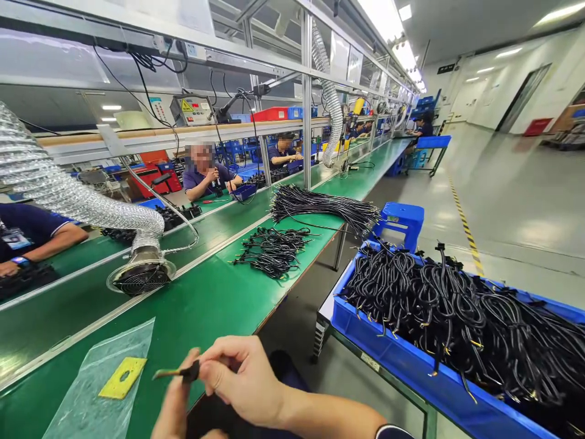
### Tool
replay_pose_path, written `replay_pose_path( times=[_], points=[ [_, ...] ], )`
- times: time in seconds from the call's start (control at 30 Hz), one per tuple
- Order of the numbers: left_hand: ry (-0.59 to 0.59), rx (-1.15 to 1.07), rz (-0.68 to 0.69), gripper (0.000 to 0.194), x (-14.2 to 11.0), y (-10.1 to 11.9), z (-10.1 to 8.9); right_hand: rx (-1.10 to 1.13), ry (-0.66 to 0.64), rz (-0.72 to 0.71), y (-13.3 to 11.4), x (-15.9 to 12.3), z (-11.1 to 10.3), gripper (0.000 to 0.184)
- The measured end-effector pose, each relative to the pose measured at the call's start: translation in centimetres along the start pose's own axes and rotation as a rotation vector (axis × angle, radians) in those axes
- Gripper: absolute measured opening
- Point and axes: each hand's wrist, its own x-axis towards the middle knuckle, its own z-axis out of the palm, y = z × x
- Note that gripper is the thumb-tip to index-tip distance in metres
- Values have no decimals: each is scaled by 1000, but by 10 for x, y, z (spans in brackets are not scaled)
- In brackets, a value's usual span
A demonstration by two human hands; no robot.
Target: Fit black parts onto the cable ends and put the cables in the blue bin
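Note:
My right hand is closed in a pinch on a small black part with a thin brownish metal strip sticking out to the left. My left hand rises from the bottom edge, and its fingertips meet the same part from below. Both hands hover over the near edge of the green bench. To their left, a yellow pad with a hole lies on a clear plastic bag.
Loose black cables and a long cable bundle lie farther along the bench. A blue bin of coiled black cords stands to my right, with a blue stool behind it. A silver exhaust duct hangs over the conveyor. Other people work across the line.

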Motion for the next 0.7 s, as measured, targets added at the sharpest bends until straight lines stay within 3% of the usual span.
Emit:
replay_pose_path(
  times=[0.07, 0.1, 0.2, 0.27, 0.37, 0.5, 0.7],
  points=[
    [-243, 118, -23, 64, -5, -14, 29, 161, 41, 71, -17, -2, -3, 55],
    [-292, 108, -90, 56, -7, -17, 44, 224, 55, 87, -22, -1, -6, 55],
    [-184, -135, -284, 58, -2, -9, 85, 345, 90, 103, -29, 7, -20, 53],
    [-135, -245, -279, 52, 10, 6, 101, 358, 156, 85, -30, 13, -33, 54],
    [-318, -252, -226, 44, 31, 20, 110, 340, 274, 48, -32, 21, -55, 56],
    [-476, -264, -288, 46, 52, 13, 113, 285, 341, 26, -39, 25, -81, 56],
    [-400, -324, -490, 73, 94, 12, 119, 38, 346, -41, -46, 56, -115, 55]
  ],
)
